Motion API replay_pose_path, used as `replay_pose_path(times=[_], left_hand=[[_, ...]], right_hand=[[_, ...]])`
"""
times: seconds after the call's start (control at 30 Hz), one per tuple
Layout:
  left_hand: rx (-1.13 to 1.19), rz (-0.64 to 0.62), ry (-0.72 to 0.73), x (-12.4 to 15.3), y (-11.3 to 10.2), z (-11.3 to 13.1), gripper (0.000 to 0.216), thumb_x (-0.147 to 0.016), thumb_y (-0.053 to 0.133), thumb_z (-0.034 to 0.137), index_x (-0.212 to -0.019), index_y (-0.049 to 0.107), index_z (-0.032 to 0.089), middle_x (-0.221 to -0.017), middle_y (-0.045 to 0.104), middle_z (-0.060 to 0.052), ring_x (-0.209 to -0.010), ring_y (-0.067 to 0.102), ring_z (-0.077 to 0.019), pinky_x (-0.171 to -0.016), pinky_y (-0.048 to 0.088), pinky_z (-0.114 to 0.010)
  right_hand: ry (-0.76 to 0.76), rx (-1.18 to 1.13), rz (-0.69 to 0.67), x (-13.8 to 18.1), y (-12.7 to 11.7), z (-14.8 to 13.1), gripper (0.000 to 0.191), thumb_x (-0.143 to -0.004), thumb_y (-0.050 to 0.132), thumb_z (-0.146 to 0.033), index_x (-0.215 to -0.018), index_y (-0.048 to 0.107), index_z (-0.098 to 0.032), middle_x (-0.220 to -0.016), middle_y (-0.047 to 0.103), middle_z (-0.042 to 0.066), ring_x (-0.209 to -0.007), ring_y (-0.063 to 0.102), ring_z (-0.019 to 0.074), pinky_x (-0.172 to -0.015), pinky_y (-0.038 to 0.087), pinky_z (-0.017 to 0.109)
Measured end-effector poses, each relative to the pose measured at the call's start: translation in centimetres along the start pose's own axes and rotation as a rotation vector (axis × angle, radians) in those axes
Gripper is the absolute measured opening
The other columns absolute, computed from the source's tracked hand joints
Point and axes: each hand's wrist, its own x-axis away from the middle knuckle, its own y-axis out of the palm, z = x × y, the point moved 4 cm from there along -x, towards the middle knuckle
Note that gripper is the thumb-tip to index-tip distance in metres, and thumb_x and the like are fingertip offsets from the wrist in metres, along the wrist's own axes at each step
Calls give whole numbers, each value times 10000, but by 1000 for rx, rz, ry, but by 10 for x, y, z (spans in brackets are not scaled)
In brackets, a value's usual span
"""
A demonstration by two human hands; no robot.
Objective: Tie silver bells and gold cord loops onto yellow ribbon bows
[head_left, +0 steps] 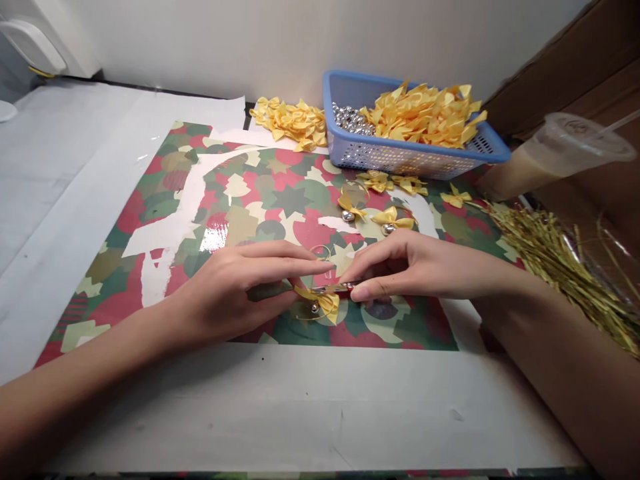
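Note:
My left hand [245, 283] and my right hand [405, 267] meet over a patterned red and green paper sheet [210, 200]. Both pinch a small yellow ribbon bow [320, 300] with a little silver bell and a thin gold wire loop. The left fingers press the bow from the left, and the right fingertips hold a thin reddish metallic piece [335, 288] against it. Two finished bows with bells [390, 219] lie just beyond my right hand.
A blue plastic basket [350, 153] at the back holds yellow bows and silver bells. A loose heap of yellow bows [293, 123] lies to its left. Gold wire strands [550, 253] and a lidded drink cup [565, 153] sit at the right, by a wall.

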Motion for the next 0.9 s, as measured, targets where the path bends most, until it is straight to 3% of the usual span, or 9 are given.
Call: replay_pose_path(times=[0.9], left_hand=[[17, -22, -3, 0, 1, -1, 383, -813, 573, 50, -1131, 667, 241, -1032, 730, -47, -796, 692, -119, -702, 576, -193]], right_hand=[[1, -3, 2, 1, 0, 0, 359, -753, 672, -483, -953, 758, -197, -774, 719, 33, -625, 581, 133, -515, 419, 246]])
